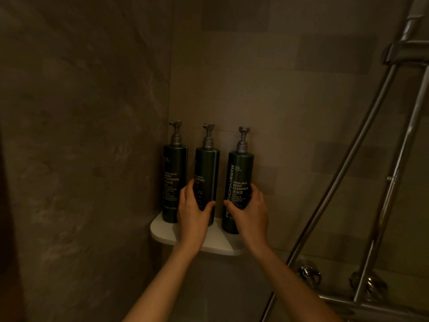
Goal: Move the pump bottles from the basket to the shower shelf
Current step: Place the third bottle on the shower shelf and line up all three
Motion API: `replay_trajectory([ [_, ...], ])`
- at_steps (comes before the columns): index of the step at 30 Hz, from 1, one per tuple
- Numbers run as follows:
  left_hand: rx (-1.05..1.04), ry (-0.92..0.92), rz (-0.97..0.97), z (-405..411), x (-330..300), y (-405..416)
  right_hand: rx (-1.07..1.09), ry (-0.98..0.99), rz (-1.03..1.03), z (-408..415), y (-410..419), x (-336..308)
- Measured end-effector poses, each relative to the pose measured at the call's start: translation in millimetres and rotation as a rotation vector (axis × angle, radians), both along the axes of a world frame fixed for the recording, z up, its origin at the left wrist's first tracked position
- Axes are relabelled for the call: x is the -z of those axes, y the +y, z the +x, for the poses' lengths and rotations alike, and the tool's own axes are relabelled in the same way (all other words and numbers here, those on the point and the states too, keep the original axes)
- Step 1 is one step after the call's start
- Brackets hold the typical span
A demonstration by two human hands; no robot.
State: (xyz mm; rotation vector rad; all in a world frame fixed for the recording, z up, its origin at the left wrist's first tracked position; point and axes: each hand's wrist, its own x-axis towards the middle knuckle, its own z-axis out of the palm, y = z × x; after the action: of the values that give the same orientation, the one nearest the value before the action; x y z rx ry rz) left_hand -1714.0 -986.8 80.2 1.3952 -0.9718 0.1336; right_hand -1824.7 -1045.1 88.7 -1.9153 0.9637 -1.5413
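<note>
Gripping two shelf bottles [205, 173], both hands [193, 211].

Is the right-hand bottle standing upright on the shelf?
Upright. The right bottle stands pump-up on the shelf; the right hand is wrapped around its lower half.

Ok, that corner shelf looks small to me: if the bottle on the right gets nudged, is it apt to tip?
Probably, yes. The right bottle is tall and narrow with a pump on top, so it likely topples easily. It stands near the front edge of the small white shelf. Its smooth side may be slippery, though the right hand wraps it low.
</note>
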Motion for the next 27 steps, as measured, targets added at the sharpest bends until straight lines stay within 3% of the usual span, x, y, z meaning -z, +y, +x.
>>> replay_trajectory([
  [22,0.015,-0.026,0.092,4,3,12,-0.001,0.014,0.009,-5,5,1],
  [27,-0.034,-0.148,0.151,3,12,26,-0.013,0.083,-0.007,-23,15,13],
])
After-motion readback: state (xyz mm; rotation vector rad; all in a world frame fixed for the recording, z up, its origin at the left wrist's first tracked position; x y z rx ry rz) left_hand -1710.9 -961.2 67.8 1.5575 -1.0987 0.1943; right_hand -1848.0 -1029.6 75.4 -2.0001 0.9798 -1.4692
